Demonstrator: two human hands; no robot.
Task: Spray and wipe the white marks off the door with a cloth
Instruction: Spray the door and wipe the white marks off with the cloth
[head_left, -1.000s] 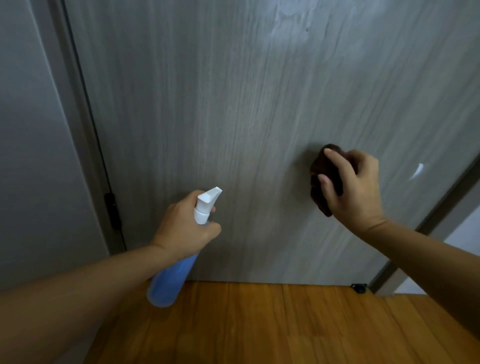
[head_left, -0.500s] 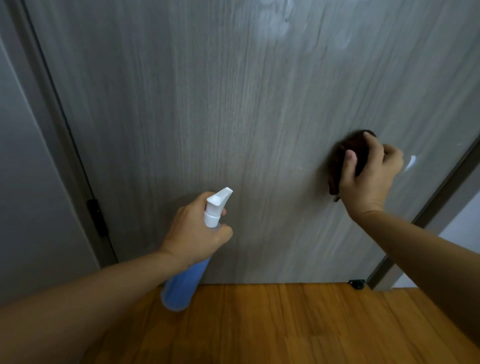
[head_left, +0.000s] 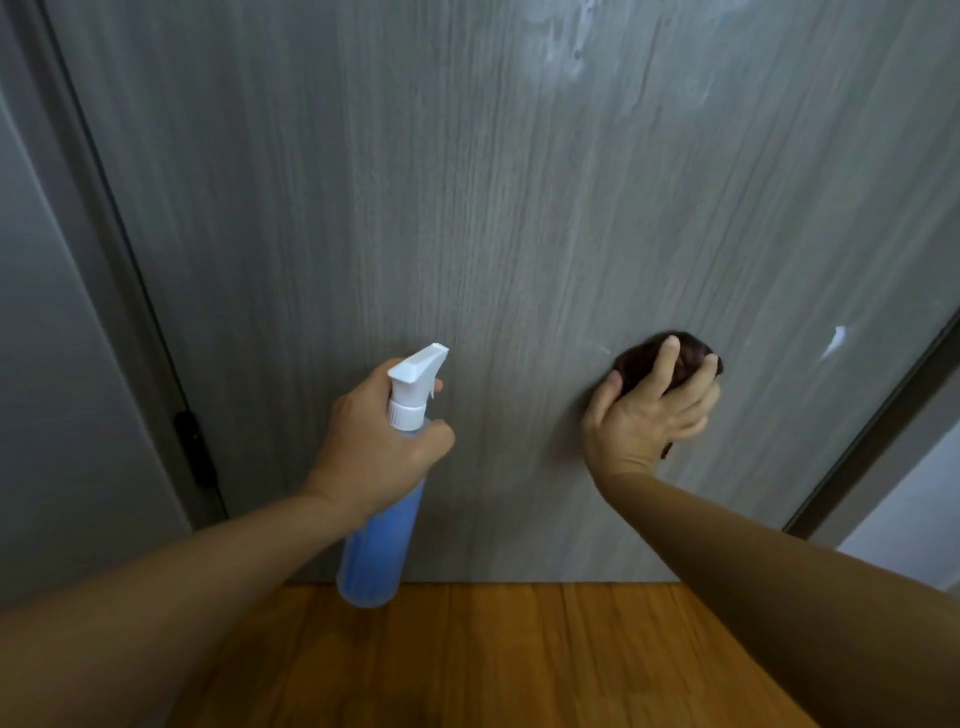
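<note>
The right hand (head_left: 649, 415) has a dark cloth (head_left: 670, 358) bunched under its curled fingers and pressed flat against the grey wood-grain door (head_left: 467, 234), low down toward the latch side. A second ago that hand was working much the same patch, half a second ago it had swept out toward three o'clock until it almost reached the white mark (head_left: 832, 343), and now it has come back toward nine o'clock, leaving that mark showing again, well clear of the cloth at about two o'clock from it. So the stroke looks like a back-and-forth rub that stopped just short; the streak reads as bright as before, and I would judge it not yet wiped.

The left hand (head_left: 379, 441) keeps its clench round the neck of the spray bottle (head_left: 384, 519), blue liquid in the body, white nozzle aimed up at the door, a finger by the trigger; whether it is squeezing I cannot tell. It has hardly shifted over the second.

Up at twelve o'clock, near the top edge, a pale cloudy smear (head_left: 566, 47) with what may be running drops spreads over the door; the blur there makes it hard to say whether that is wet spray or residue. Either way, it and the streak by the frame are both work left to do. The wooden floor (head_left: 519, 649) runs along below.
</note>
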